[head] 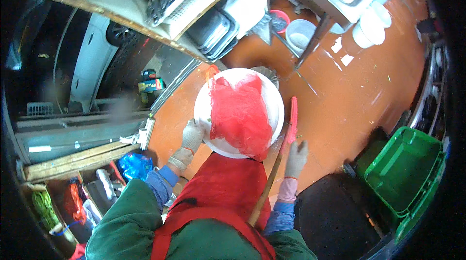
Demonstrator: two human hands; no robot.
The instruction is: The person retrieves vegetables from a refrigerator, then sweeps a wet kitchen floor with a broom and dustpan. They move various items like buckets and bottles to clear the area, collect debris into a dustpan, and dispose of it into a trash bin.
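Note:
My left hand (pixel 192 137), in a pale knit work glove, grips the left rim of a round white basin (pixel 204 103). Red mesh netting (pixel 238 110), perhaps a mesh bag, covers much of the basin; what lies under it is hidden. On the other side, my right hand (pixel 296 158), also gloved, is off the basin with its fingers apart and nothing visible in them. Just left of that hand runs a wooden handle (pixel 269 183) with a long pink head (pixel 293 114). The handle's near end lies against my red apron (pixel 222 190).
A green plastic bin (pixel 400 165) stands at the right. Ahead are a shelf unit (pixel 120 14) with stacked trays (pixel 213 28), a white bucket (pixel 300 36) and a metal table leg (pixel 315 41). A doorway threshold (pixel 174 85) lies left, above a compartmented wooden box (pixel 87 176). Paper scraps (pixel 347 59) litter the orange floor (pixel 349 114).

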